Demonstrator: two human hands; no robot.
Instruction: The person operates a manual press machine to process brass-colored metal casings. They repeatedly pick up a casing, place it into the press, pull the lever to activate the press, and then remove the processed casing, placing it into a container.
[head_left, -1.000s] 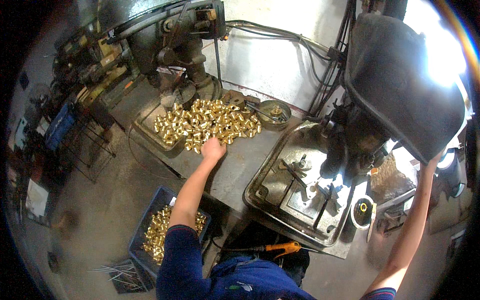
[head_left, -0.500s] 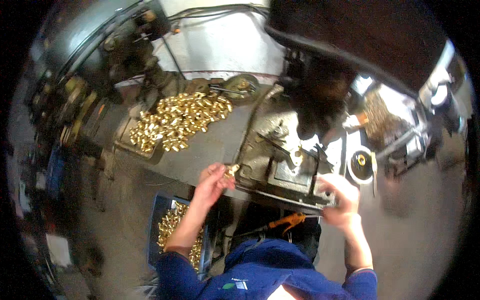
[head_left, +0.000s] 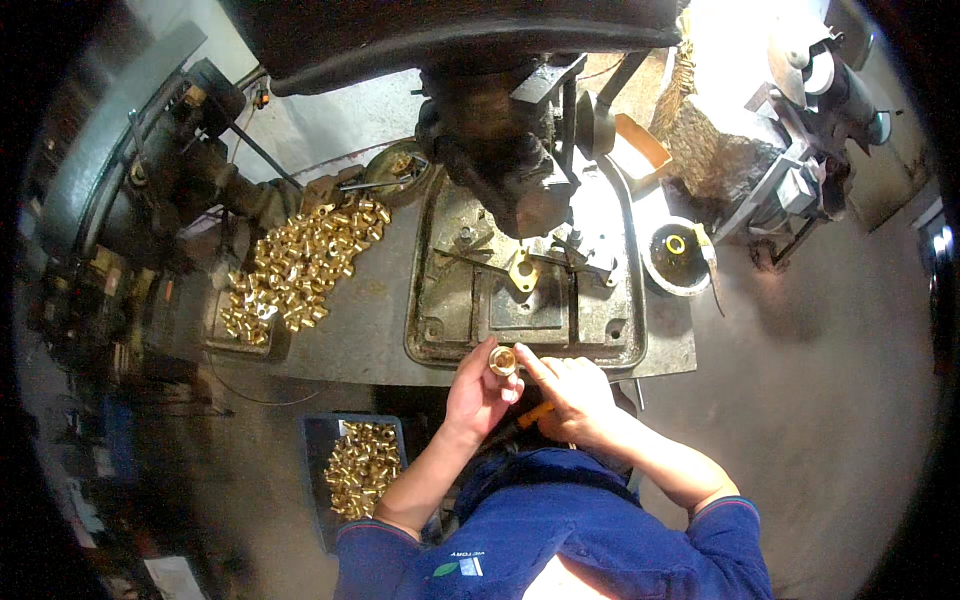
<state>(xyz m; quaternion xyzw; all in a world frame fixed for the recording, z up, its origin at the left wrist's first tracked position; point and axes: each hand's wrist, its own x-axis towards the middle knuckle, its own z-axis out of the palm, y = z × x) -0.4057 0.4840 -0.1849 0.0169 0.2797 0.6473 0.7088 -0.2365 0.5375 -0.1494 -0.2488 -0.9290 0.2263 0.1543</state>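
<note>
Just in front of the machine table's near edge, my left hand [head_left: 474,402] is closed on a brass fitting [head_left: 503,362], its round open end facing up. My right hand [head_left: 577,396] comes in from the right with the index finger stretched out to the fitting's rim. Its other fingers are partly bent, and nothing shows in them. Beyond my hands, a second brass piece with a flanged, holed shape [head_left: 522,272] sits in a fixture on the machine table [head_left: 425,300], under the dark machine head [head_left: 500,180].
A heap of brass fittings [head_left: 300,265] lies on the bench at left. More fill a blue bin [head_left: 312,470] below the bench edge. At right stand a round pot of dark liquid with a brush [head_left: 680,258] and a grinder-like machine [head_left: 800,150]. An orange tool [head_left: 536,413] shows partly behind my right hand.
My hands were apart, the left one with the brass fitting and the right at the machine table's corner. They have come together at the fitting. The view has shifted too.
</note>
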